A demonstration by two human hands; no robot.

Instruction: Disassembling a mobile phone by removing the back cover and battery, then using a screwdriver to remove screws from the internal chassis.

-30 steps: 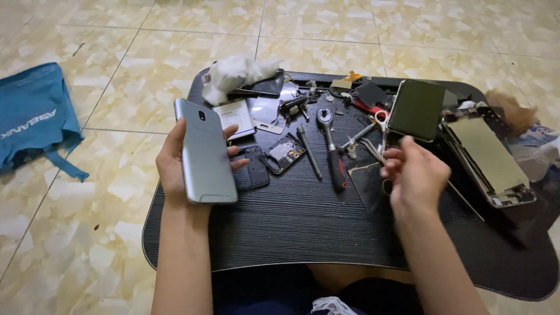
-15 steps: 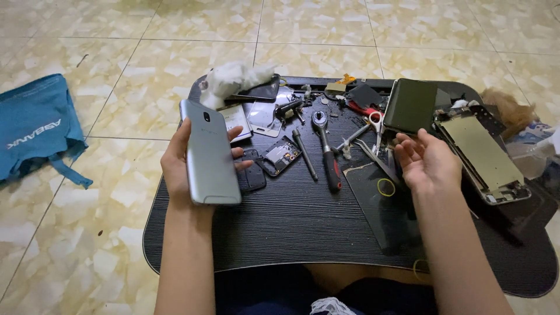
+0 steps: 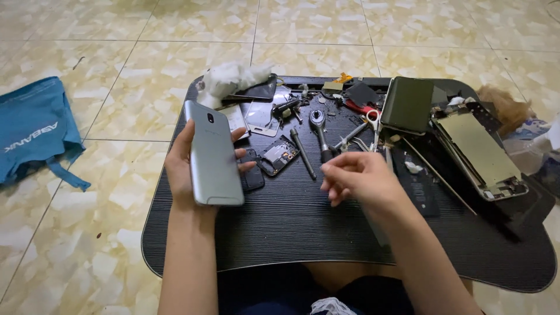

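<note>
Bare forearms, no sleeves; left hand [image 3: 184, 175], right hand [image 3: 359, 178] ungloved, ringless

On the table [image 3: 280, 233], a white wad [image 3: 227, 79] lies at the far left corner, an opened phone frame [image 3: 479, 153] near the right edge, and tools [image 3: 318, 131] between them. A cloth bag [image 3: 35, 131] lies on the floor left of the table.

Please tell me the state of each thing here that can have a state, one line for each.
Left hand: closed around the phone.
Phone: held back side up, in one piece.
Right hand: above the tray, fingers curled; whether it holds something is unclear.
Opened phone: lying flat, inside exposed.
Circuit board: loose on the tray.
Blue bag: crumpled on the floor.
</note>
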